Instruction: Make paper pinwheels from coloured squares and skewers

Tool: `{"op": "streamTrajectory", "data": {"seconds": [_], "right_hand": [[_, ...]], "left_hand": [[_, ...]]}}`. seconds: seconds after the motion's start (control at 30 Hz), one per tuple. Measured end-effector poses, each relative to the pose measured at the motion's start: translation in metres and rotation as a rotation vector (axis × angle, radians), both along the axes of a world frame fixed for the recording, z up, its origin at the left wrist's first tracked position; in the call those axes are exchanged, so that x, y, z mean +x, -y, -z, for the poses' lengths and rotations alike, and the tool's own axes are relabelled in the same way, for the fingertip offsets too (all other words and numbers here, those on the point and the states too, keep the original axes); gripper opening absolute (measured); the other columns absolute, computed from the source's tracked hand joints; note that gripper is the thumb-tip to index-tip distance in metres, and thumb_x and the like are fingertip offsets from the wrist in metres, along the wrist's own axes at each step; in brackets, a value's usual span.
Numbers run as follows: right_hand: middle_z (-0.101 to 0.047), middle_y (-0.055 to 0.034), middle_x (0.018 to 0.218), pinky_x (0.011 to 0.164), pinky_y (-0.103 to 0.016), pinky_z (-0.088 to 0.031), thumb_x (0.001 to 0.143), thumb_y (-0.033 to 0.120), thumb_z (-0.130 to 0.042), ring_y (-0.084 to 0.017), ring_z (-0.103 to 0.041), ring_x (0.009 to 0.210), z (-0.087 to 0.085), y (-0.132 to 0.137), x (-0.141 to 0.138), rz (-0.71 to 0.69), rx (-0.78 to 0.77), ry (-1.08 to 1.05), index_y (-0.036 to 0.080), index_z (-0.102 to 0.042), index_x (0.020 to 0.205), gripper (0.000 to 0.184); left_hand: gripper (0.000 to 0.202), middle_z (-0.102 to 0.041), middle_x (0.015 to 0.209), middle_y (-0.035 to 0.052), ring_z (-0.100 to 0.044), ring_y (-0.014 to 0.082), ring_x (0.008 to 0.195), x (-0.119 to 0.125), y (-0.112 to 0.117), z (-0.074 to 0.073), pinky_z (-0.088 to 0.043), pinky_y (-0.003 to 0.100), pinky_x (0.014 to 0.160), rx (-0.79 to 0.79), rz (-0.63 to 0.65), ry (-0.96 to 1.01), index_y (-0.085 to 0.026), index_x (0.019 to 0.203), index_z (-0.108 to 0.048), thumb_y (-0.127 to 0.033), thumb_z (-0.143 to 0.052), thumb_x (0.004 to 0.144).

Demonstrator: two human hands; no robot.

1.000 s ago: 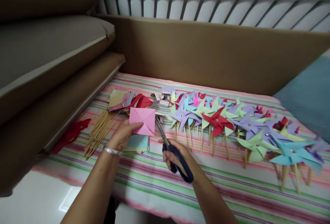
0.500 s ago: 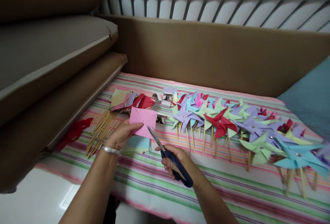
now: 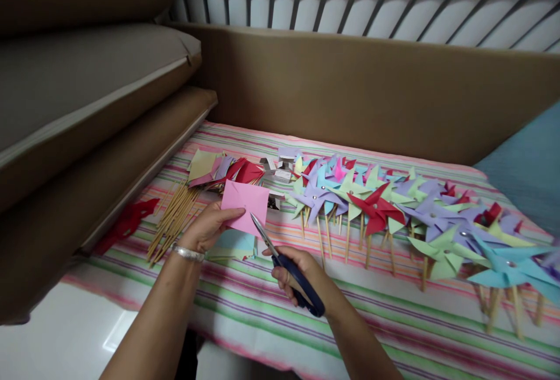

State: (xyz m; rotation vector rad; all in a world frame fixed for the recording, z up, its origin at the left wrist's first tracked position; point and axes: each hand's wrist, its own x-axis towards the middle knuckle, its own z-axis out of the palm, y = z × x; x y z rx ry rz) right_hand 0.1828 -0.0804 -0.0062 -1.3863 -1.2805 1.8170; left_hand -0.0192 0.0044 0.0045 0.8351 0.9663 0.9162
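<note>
My left hand (image 3: 206, 228) pinches a pink paper square (image 3: 245, 206) by its lower left corner and holds it up above the striped cloth. My right hand (image 3: 294, 272) grips blue-handled scissors (image 3: 289, 266), fingers through the loops. The blades point up and left, and their tips meet the lower right corner of the pink square. A silver bangle (image 3: 187, 253) sits on my left wrist. Under the pink square lies a light blue sheet (image 3: 234, 244).
A long row of finished paper pinwheels (image 3: 376, 208) on wooden sticks runs to the right. A bundle of bare sticks (image 3: 172, 221) and a pile of coloured paper squares (image 3: 221, 171) lie at the left, with a red cut-out (image 3: 125, 225) beside brown cushions (image 3: 87, 100).
The scissors have swung from the pink square's right edge to its lower right corner. My left hand still holds the square, turned slightly.
</note>
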Motion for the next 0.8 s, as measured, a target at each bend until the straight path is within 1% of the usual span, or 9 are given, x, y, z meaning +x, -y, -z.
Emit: {"op": "streamTrajectory", "data": {"seconds": [0.23,0.47,0.7,0.8], "right_hand": [[-0.046,0.0088,0.047,0.030,-0.016,-0.036,0.063,0.046,-0.068,-0.005,-0.041,0.033,0.0025,-0.0009,-0.0024,0.023,-0.013,-0.003,0.017,-0.053,0.114,0.060],[-0.046,0.0091,0.046,0.030,-0.016,-0.036,0.063,0.043,-0.070,-0.005,-0.041,0.032,0.0023,-0.0012,-0.0037,0.039,-0.032,-0.001,0.017,-0.053,0.114,0.060],[-0.045,0.0100,0.043,0.028,-0.016,-0.034,0.064,0.043,-0.067,-0.005,-0.040,0.029,0.0029,0.0014,-0.0064,0.084,-0.007,0.006,0.017,-0.055,0.110,0.055],[-0.044,0.0104,0.041,0.028,-0.015,-0.033,0.065,0.043,-0.066,-0.006,-0.039,0.029,0.0035,0.0015,-0.0068,0.073,0.004,0.019,0.017,-0.055,0.111,0.054]], "left_hand": [[0.025,-0.070,0.077,0.0079,-0.061,0.0152,0.065,0.0004,0.0009,-0.0015,-0.046,0.025,0.065,0.003,0.003,-0.028,-0.010,0.080,-0.071,-0.023,-0.075,0.059],[0.026,-0.070,0.075,0.0071,-0.061,0.0152,0.063,0.0001,-0.0002,0.0024,-0.045,0.025,0.063,0.014,-0.013,-0.026,-0.011,0.079,-0.071,-0.024,-0.075,0.058],[0.025,-0.071,0.078,0.0081,-0.063,0.0166,0.067,0.0010,0.0011,0.0002,-0.046,0.025,0.065,0.000,-0.017,-0.008,-0.011,0.080,-0.070,-0.022,-0.075,0.058],[0.023,-0.071,0.075,0.0074,-0.062,0.0161,0.064,0.0013,0.0015,-0.0005,-0.046,0.025,0.063,-0.006,-0.020,-0.001,-0.011,0.078,-0.071,-0.022,-0.075,0.058]]}}
